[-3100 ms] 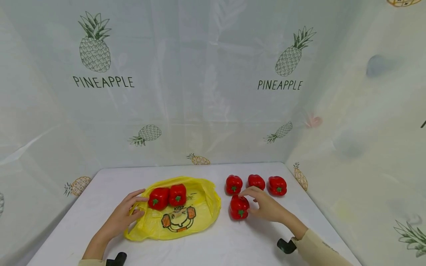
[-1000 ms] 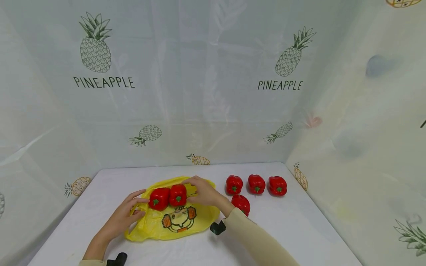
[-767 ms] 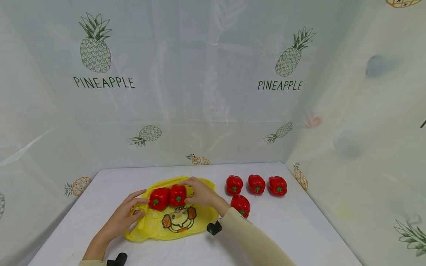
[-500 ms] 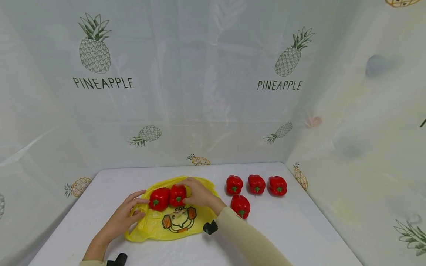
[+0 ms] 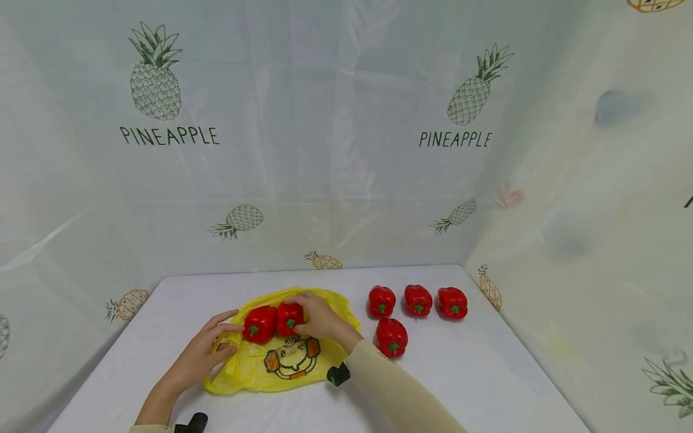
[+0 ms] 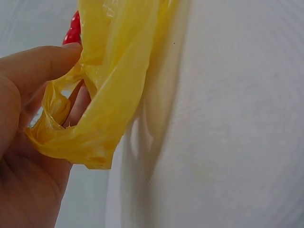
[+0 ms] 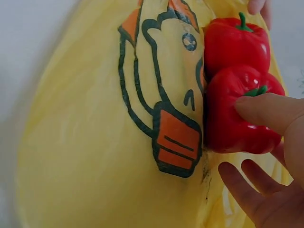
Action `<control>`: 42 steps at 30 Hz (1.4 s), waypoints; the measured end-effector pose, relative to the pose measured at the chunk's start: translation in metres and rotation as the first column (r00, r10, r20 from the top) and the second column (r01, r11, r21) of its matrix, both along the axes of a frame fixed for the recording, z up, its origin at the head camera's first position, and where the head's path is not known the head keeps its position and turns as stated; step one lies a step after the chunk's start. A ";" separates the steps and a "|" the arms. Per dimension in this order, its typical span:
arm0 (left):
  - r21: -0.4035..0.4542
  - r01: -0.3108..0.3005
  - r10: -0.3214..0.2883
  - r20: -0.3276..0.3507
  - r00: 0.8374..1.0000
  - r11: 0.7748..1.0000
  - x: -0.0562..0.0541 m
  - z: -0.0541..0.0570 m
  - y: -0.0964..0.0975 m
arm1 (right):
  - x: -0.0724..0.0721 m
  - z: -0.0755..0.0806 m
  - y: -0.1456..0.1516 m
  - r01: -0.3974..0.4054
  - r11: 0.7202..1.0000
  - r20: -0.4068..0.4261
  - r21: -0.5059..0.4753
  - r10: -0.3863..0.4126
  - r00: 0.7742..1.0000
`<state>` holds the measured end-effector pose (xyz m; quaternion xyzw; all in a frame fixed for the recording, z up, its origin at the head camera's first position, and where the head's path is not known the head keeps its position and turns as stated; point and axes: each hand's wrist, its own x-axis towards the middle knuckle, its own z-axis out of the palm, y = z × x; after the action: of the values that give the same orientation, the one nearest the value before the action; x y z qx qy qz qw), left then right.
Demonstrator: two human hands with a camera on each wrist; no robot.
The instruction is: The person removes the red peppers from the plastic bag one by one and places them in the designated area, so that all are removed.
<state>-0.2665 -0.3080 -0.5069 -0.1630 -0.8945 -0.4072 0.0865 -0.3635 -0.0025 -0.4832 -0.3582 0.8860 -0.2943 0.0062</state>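
Two red bell peppers lie side by side on a yellow plastic bag (image 5: 325, 358) with a printed cartoon. My left hand (image 5: 197, 352) is at the bag's left edge; in the left wrist view its thumb (image 6: 50, 64) lies over the yellow film and fingers show through the handle loop (image 6: 71, 147). My right hand (image 5: 322, 319) grips the right-hand bell pepper (image 7: 237, 114), thumb on its stem side and a finger partly hidden behind. Two other fingers (image 7: 237, 183) of that hand stand off it. The left-hand bell pepper (image 5: 260, 325) is close to my left fingertips.
Three bell peppers stand in a back row on the right: one (image 5: 381, 302), a middle one (image 5: 418, 300) and another (image 5: 452, 303). One more bell pepper (image 5: 391, 338) stands nearer, beside my right sleeve (image 5: 395, 385). A curtain (image 5: 346, 150) with pineapple prints borders the white table (image 5: 487, 385).
My right hand has left the near loose bell pepper, crossed left over the bag and closed in on the right-hand pepper there. My left hand keeps its place.
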 end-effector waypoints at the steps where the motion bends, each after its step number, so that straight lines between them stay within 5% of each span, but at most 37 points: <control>1: -0.001 -0.002 0.002 0.003 1.000 1.000 0.000 0.000 0.000 | 0.000 -0.001 0.000 0.002 1.000 -0.005 -0.003 -0.002 1.000; 17: 0.000 -0.009 0.009 0.014 1.000 1.000 -0.002 -0.001 -0.001 | 0.012 0.000 -0.006 0.087 0.994 -0.004 -0.069 -0.087 0.996; 25: 0.012 0.003 -0.003 0.014 1.000 1.000 -0.001 -0.001 0.001 | 0.023 0.005 -0.002 0.068 0.996 0.002 -0.060 -0.068 0.998; 42: 0.001 0.000 0.000 0.002 1.000 1.000 0.001 0.002 0.001 | 0.050 0.046 0.027 -0.029 0.983 0.008 -0.179 0.031 0.999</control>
<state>-0.2650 -0.3073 -0.5050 -0.1627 -0.8943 -0.4080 0.0855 -0.3132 0.0247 -0.4370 -0.3692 0.8503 -0.3746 -0.0168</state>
